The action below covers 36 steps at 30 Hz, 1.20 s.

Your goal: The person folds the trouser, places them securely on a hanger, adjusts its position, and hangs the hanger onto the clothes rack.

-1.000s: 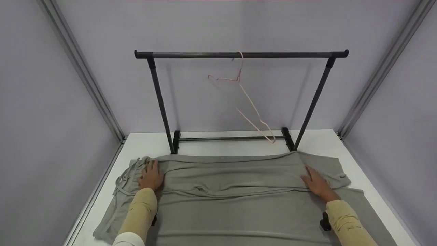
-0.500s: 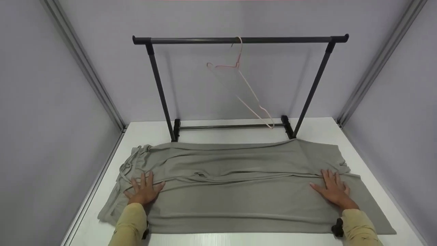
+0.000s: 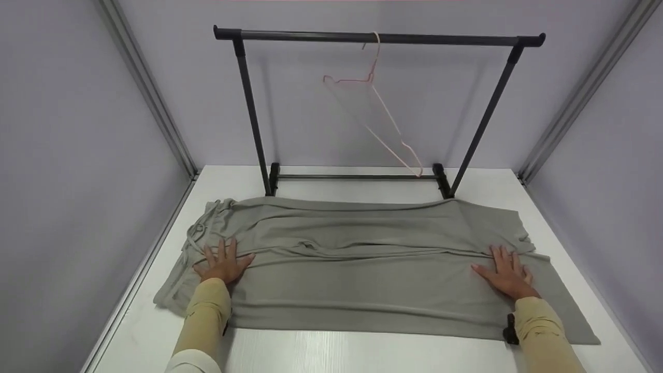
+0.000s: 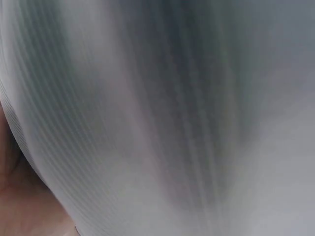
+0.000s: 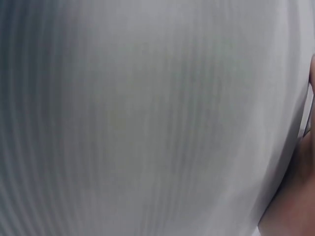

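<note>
A pair of grey drawstring trousers (image 3: pixel 362 287) lies sideways across the white table, waist to the left and legs to the right. Low creases run along its length. My left hand (image 3: pixel 224 267) rests with spread fingers on the cloth near the gathered waist, just below the drawstring loop (image 3: pixel 196 233). Toward the leg ends, my right hand (image 3: pixel 506 275) lies on the fabric, fingers extended and thumb out to the left. Blurred ribbed cloth (image 4: pixel 118 147) fills most of the left wrist view, with part of that hand at the edge. Similar cloth (image 5: pixel 147 123) dominates the right wrist view.
Behind the trousers stands a black clothes rack (image 3: pixel 311 36), its feet close to the far edge of the cloth. A pink wire hanger (image 3: pixel 386 108) hangs from its bar. Grey walls (image 3: pixel 88 155) enclose the table (image 3: pixel 290 352) on the left, back and right.
Both hands have slid toward the near side of the trousers, with fingers spreading on the cloth; the right also moved outward. The head view has tilted down, showing the near edge of the cloth.
</note>
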Tool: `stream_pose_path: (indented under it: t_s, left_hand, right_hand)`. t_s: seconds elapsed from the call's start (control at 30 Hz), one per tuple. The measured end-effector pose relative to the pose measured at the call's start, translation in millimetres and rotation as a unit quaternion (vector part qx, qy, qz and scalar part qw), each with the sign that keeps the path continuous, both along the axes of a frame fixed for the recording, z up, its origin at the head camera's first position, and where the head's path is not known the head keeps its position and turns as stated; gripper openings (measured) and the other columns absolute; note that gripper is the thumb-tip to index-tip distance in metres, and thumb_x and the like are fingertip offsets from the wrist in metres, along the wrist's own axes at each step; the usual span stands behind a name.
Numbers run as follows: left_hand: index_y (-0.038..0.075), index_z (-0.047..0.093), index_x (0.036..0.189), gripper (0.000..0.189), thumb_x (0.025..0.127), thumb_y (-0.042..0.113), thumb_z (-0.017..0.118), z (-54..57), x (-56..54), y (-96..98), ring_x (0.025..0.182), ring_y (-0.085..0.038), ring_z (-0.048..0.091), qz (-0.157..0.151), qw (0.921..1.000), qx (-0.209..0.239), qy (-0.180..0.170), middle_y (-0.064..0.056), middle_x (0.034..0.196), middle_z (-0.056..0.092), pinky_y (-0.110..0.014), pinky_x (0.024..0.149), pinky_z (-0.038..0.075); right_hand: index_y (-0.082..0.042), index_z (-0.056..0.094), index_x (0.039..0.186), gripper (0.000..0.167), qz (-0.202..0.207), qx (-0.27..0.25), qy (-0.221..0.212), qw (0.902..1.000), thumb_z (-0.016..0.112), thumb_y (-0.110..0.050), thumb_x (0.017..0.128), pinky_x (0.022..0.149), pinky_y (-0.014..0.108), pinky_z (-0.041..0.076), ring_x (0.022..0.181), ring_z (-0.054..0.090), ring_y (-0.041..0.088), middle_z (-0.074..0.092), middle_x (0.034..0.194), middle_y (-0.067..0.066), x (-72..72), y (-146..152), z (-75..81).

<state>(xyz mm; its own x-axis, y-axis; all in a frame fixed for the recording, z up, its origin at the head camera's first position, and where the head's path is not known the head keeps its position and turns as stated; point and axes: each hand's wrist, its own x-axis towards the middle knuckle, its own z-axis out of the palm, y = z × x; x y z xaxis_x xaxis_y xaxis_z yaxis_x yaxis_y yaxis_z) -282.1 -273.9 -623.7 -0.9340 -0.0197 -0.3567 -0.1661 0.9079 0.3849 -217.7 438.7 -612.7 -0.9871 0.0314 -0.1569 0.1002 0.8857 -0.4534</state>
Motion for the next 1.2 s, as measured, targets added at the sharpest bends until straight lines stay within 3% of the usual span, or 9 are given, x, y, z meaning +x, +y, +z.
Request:
stream_pose_path:
  t_s: [0.17,0.53,0.87,1.03,1.2]
  left_hand:
    - [0.017,-0.005,0.15,0.102,0.078,0.082,0.027,-7.3,-2.1,-2.2,0.125,-0.042,-0.035,0.003,0.9999,0.006,0.014,-0.016,0.152,-0.017,-0.072,0.078,-0.025]
    - [0.019,0.0,0.151,0.098,0.08,0.079,0.03,6.1,4.3,7.1,0.127,-0.046,-0.03,0.006,1.0,0.004,0.003,-0.016,0.153,-0.014,-0.075,0.08,-0.02]
    - [0.017,-0.002,0.15,0.103,0.076,0.084,0.025,-15.1,-5.1,-4.0,0.126,-0.046,-0.032,-0.005,0.9997,-0.019,0.016,-0.016,0.152,-0.018,-0.077,0.076,-0.02]
    - [0.017,0.0,0.15,0.101,0.078,0.082,0.027,-15.6,-4.6,-4.4,0.127,-0.046,-0.03,-0.001,0.9995,-0.013,0.028,-0.016,0.152,-0.016,-0.076,0.077,-0.021]
    - [0.018,-0.001,0.15,0.1,0.078,0.081,0.028,-8.4,-6.8,-4.6,0.127,-0.046,-0.031,-0.004,0.9996,-0.013,0.026,-0.016,0.152,-0.016,-0.077,0.077,-0.02]
  right_hand:
    - [-0.005,0.0,0.149,0.097,0.002,0.001,-0.005,1.0,0.048,-0.062,0.087,0.093,0.07,-0.01,0.132,-0.019,0.046,-0.008,0.149,0.028,-0.9,1.3,-0.7]
    - [-0.003,-0.001,0.148,0.097,0.0,0.003,-0.01,0.9999,0.047,-0.062,0.087,0.093,0.069,-0.01,0.132,-0.019,0.047,-0.009,0.149,0.029,1.2,4.0,-5.3]
    - [-0.005,-0.002,0.148,0.096,0.003,0.008,0.013,0.9999,0.046,-0.061,0.088,0.091,0.07,-0.01,0.132,-0.021,0.045,-0.009,0.15,0.027,-2.0,3.0,-8.8]
    - [-0.006,-0.003,0.149,0.095,0.004,0.004,0.014,0.9999,0.047,-0.06,0.088,0.09,0.071,-0.011,0.132,-0.021,0.046,-0.009,0.15,0.027,-3.7,3.6,-8.0]
    - [-0.007,-0.005,0.148,0.096,0.004,0.002,0.01,0.9999,0.047,-0.06,0.088,0.09,0.071,-0.011,0.132,-0.022,0.046,-0.01,0.149,0.027,-5.0,2.4,-7.4]
